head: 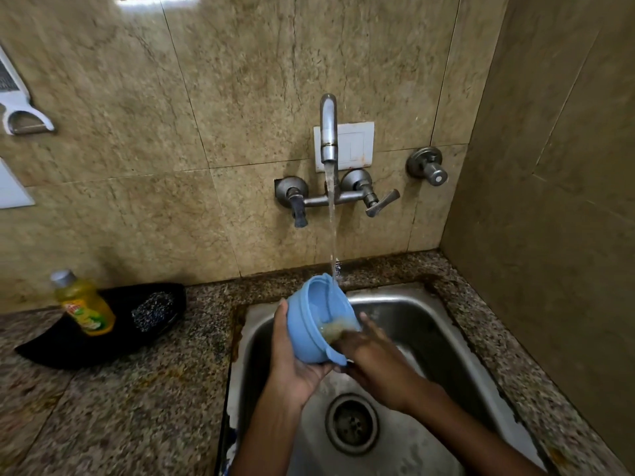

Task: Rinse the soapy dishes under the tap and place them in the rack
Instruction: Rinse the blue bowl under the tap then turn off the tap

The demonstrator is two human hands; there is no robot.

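Over the back left corner of the sink [422, 324], the left hand [295, 359] cups the blue bowl [314, 324] from below, thumb up along its outer wall, and tilts its mouth into the stream from the tap [328, 132]. The right hand [371, 355] reaches its fingers inside, though blur and water hide whether they are spread or together. To rinse well, I would turn the bowl slowly under the stream, rub the whole inner wall and rim, then tip out the cloudy water; no rack is in view.

You're in a home kitchen: steel sink [429, 324] set into a granite counter [137, 389], wall tap [328, 132] running, dish soap bottle [84, 304] far left.
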